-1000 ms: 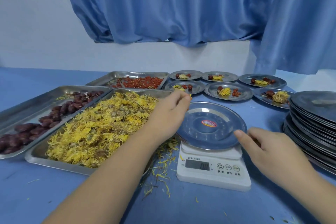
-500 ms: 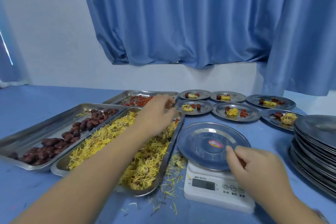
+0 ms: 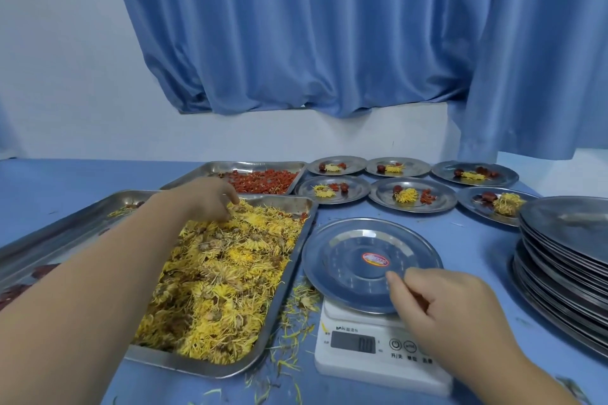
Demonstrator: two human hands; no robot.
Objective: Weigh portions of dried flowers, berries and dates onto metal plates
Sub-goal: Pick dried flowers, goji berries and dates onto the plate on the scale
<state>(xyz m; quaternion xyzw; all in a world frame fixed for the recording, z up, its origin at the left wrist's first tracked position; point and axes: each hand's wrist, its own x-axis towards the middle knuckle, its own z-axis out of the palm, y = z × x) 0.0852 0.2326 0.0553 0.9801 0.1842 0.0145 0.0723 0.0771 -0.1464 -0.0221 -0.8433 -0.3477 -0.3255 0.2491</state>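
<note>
A steel tray (image 3: 184, 363) heaped with yellow dried flowers (image 3: 223, 273) lies left of centre. My left hand (image 3: 210, 200) reaches to its far end, fingers curled down into the flowers. An empty round metal plate (image 3: 355, 253) with a red sticker rests on the white scale (image 3: 355, 365), whose display shows zeros. My right hand (image 3: 441, 299) grips the plate's near rim, thumb on top. A tray of red berries (image 3: 263, 179) sits behind, and a tray (image 3: 65, 233) with dark dates (image 3: 13, 292) is at the far left, partly hidden by my arm.
Several filled plates (image 3: 411, 195) with flowers, berries and dates stand in two rows at the back right. A tall stack of empty plates (image 3: 566, 260) is at the right edge. Loose petals (image 3: 296, 322) litter the blue tabletop between tray and scale. Blue curtains hang behind.
My left hand left the plate's rim and moved left and back to the far end of the flower tray. My right hand stayed at the plate's near rim. The camera tilted upward.
</note>
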